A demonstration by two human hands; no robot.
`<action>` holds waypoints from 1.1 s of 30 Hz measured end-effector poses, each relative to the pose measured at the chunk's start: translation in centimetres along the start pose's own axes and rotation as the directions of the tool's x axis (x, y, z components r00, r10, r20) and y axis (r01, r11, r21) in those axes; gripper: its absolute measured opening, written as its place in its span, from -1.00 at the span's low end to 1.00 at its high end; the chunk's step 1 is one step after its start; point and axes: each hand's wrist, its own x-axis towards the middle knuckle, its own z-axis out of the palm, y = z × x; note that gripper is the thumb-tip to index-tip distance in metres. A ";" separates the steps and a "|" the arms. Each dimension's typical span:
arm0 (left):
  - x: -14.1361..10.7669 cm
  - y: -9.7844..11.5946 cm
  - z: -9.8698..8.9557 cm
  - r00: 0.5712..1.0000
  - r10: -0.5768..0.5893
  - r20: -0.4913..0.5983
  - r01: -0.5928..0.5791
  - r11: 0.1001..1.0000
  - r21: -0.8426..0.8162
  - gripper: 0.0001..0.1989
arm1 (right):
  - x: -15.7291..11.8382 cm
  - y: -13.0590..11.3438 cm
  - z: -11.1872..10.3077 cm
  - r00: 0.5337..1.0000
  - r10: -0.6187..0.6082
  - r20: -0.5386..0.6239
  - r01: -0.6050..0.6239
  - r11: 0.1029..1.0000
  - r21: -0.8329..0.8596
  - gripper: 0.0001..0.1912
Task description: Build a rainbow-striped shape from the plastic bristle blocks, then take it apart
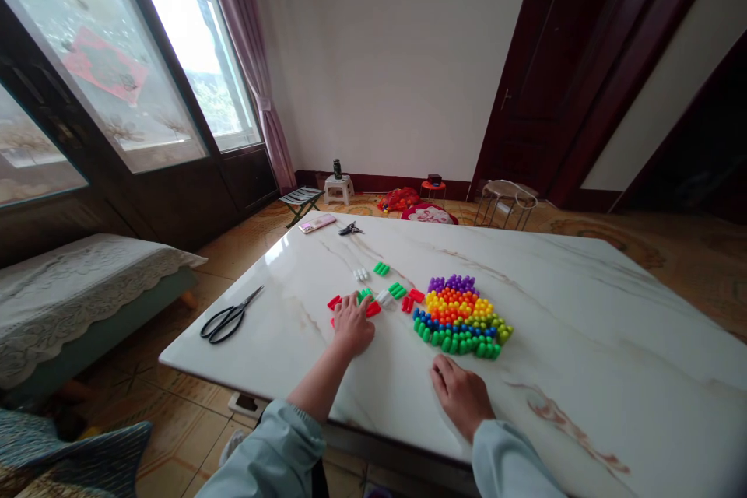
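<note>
My left hand reaches over small red and green pieces, its fingers spread and touching them. My right hand rests on the marble-patterned table, fingers curled; whether anything is inside is hidden. Just beyond it stands a tight cluster of small rounded pieces in purple, red, orange, yellow, blue and green rows. Between the hands and farther back lie green pieces, red pieces, clear pieces and white pieces.
Black-handled scissors lie at the table's left. Near its far edge are a pink phone and dark clippers. Stools stand on the floor beyond. A lace-covered bench is at the left.
</note>
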 end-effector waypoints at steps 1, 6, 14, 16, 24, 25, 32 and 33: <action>0.3 0.1 0.0 1.000 0.003 0.028 -0.004 1.000 0.018 -0.37 | 0.0 0.0 0.0 1.000 0.001 0.000 -0.001 1.000 0.000 -0.78; 1.5 0.4 0.0 0.993 0.063 0.103 -0.072 0.993 0.089 -0.36 | 0.0 0.0 0.1 1.000 0.005 0.002 -0.005 1.000 0.003 -0.79; 1.9 0.4 -0.1 0.974 0.165 0.152 -0.188 0.971 0.148 -0.39 | -0.1 0.1 0.2 1.000 -0.005 -0.024 0.005 1.000 0.005 -0.77; 2.3 0.2 0.1 0.971 0.169 0.170 -0.195 0.969 0.149 -0.37 | -0.1 0.1 0.3 1.000 -0.004 -0.026 0.004 1.000 0.003 -0.77; 4.0 0.0 0.7 0.962 0.173 0.213 -0.200 0.973 0.112 -0.34 | -0.1 0.1 0.4 1.000 0.007 -0.017 -0.007 1.000 -0.016 -0.76; 4.0 0.1 0.7 0.966 0.163 0.202 -0.187 0.976 0.108 -0.35 | -0.1 0.1 0.4 1.000 0.007 -0.020 -0.008 1.000 -0.016 -0.76; 4.0 0.6 -0.1 0.975 0.109 0.195 -0.118 0.992 0.034 -0.46 | 0.0 -0.1 0.1 1.000 0.012 -0.020 -0.012 1.000 -0.022 -0.77; 4.0 0.6 -0.3 0.974 0.111 0.199 -0.118 0.993 0.024 -0.49 | 0.0 -0.1 0.1 1.000 0.012 -0.021 -0.012 1.000 -0.021 -0.76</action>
